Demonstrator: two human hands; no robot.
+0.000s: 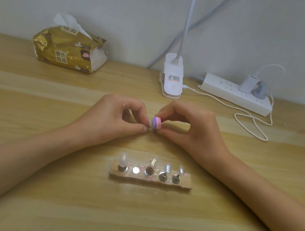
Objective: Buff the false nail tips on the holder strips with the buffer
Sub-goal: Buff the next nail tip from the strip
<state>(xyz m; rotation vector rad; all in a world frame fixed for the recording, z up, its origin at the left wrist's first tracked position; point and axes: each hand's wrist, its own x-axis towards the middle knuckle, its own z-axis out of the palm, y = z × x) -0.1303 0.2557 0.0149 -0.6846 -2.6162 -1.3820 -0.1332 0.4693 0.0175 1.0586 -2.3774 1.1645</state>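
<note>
- Both of my hands are close together over the tabletop [38, 187], on the far side of the holder strip [150, 180], with their fingertips nearly meeting.
- My right hand [191, 129] pinches the buffer [157, 122] between thumb and curled fingers. It is a small block, seen end-on, banded in pink, purple and white.
- My left hand [115, 117] pinches a small pale piece [150, 124] between thumb and forefinger, touching the end of the buffer. It looks like a clear nail tip, but my fingers cover most of it and I cannot be sure.
- The holder strip is a rough tan bar lying crosswise near me, between my forearms.
- Four dark round stands sit on it, each carrying an upright clear tip: a frosted tip [123, 159] at the left end, then a glinting tip [153, 162], a narrow tip [168, 168] and a tilted tip [181, 169].
- A bare shiny disc [135, 170] sits between the first two stands.
- The tips are small and glary, so their surface finish is hard to make out.
- My forearms are cut off at the lower corners.
</note>
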